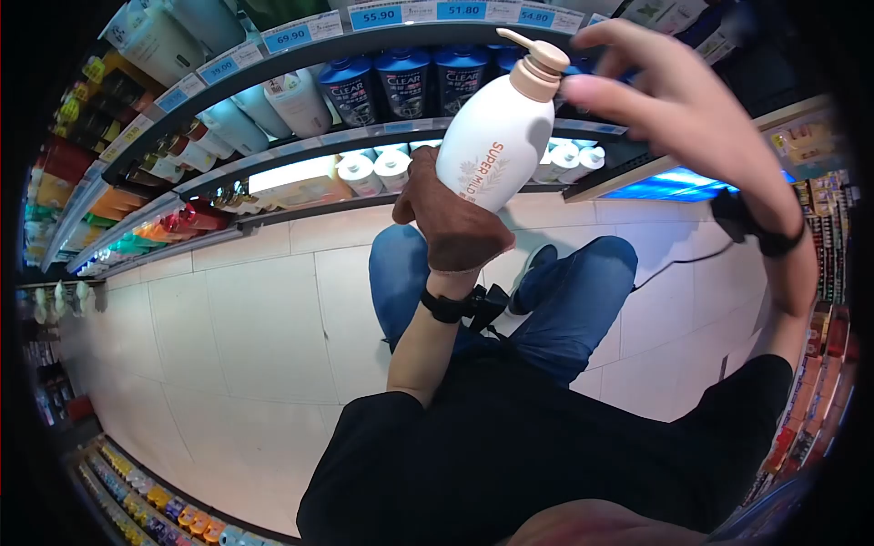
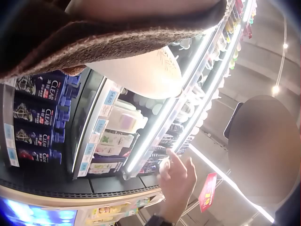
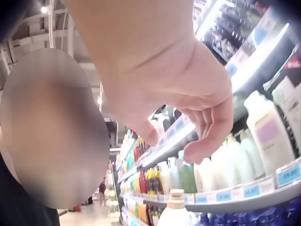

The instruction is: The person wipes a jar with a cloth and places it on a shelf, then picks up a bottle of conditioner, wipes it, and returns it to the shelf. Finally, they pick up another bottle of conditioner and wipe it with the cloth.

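In the head view a white pump bottle (image 1: 499, 136) marked SUPER MILD tilts to the right, its beige pump (image 1: 543, 64) uppermost. My left hand (image 1: 455, 214), covered by brown cloth, grips its lower part; the cloth hides the fingers. My right hand (image 1: 669, 100) is raised beside the pump, fingers loosely bent and holding nothing. Brown cloth (image 2: 117, 47) fills the top of the left wrist view, with the bottle (image 2: 141, 75) below it and the right hand (image 2: 176, 183) farther off. The right wrist view has the right hand (image 3: 188, 84) above the bottle's top (image 3: 176, 202).
Blue CLEAR bottles (image 1: 405, 86) line a shelf behind the white bottle, above a price-tag rail (image 1: 378, 15). White bottles (image 1: 391, 168) stand on a lit lower shelf. A blue lit screen (image 1: 669, 184) lies at the right, and more stocked shelves (image 1: 164, 500) are at the lower left.
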Motion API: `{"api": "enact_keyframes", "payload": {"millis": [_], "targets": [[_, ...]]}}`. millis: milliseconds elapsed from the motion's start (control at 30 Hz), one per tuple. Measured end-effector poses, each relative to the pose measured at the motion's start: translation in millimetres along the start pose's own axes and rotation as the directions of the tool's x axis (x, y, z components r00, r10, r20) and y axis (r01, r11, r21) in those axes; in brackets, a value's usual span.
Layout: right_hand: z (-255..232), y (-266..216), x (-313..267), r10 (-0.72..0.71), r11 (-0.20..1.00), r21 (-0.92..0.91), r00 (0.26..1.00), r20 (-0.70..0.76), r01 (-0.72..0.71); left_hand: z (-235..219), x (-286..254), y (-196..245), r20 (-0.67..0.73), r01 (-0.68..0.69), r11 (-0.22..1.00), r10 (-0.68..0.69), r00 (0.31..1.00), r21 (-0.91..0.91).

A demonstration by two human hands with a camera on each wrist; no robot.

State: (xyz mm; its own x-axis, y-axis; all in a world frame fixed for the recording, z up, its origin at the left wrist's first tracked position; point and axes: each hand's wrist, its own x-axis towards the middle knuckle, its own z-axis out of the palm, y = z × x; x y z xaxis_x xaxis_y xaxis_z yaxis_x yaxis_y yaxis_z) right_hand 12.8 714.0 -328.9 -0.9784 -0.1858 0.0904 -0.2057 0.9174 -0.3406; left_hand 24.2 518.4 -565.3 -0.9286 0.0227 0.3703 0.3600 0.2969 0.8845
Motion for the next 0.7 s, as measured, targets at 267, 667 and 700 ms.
{"api": "enact_keyframes", "payload": {"millis": [267, 667, 700], "targets": [[52, -2, 39, -0.285, 0.932, 0.185, 0.946, -0.153, 0.311, 6, -6, 11, 0.023, 0.318, 0.868, -0.335, 0.942, -0.382], [-66, -25, 59, -0.368, 0.907, 0.032, 0.829, -0.421, 0.419, 20, 15, -3, 0.455, 0.287, 0.702, 0.06, 0.888, -0.652], [-76, -27, 62, -0.383, 0.919, -0.089, 0.814, -0.437, 0.385, 17, 15, 3, 0.52, 0.495, 0.277, 0.021, 0.854, -0.823]]}}
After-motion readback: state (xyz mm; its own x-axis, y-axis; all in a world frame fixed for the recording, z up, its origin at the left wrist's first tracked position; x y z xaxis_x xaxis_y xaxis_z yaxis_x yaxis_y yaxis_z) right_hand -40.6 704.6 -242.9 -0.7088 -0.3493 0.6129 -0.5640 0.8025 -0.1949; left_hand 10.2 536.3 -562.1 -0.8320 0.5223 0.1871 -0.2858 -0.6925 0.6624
